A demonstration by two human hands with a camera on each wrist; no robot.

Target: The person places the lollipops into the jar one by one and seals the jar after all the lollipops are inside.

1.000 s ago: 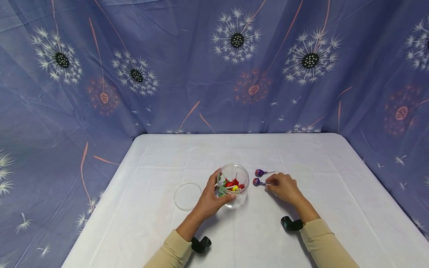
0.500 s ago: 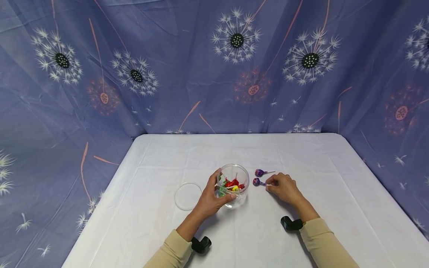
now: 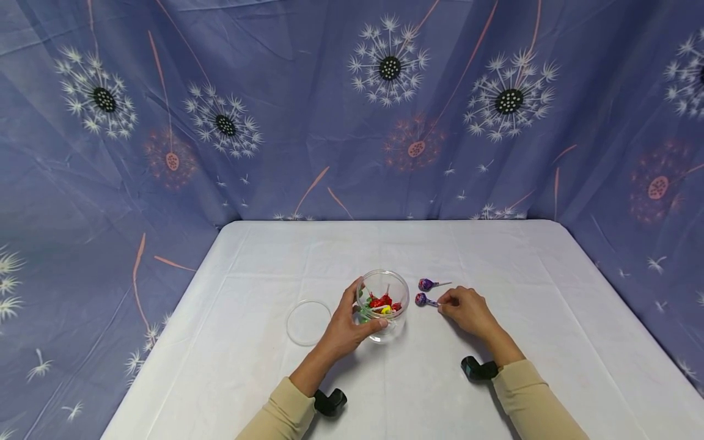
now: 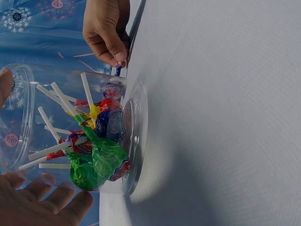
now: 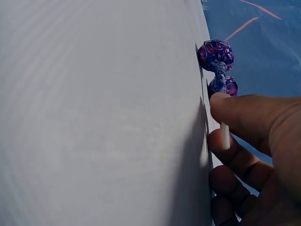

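Tan sleeves [image 3: 533, 400], black wrist cameras [image 3: 330, 403]

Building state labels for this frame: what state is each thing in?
Jar: upright, uncovered, partly filled.
Clear lid: off, flat on the table.
Lollipops in the jar: wrapped, mostly heads down.
Near lollipop: wrapped, held; lifted or not, can't tell.
Far lollipop: wrapped, lying on the table.
Left hand: gripping the jar.
Right hand: pinching the near lollipop's stick.

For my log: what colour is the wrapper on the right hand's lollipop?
Wrapper: purple and blue with pinkish patches; clearest in the right wrist view.
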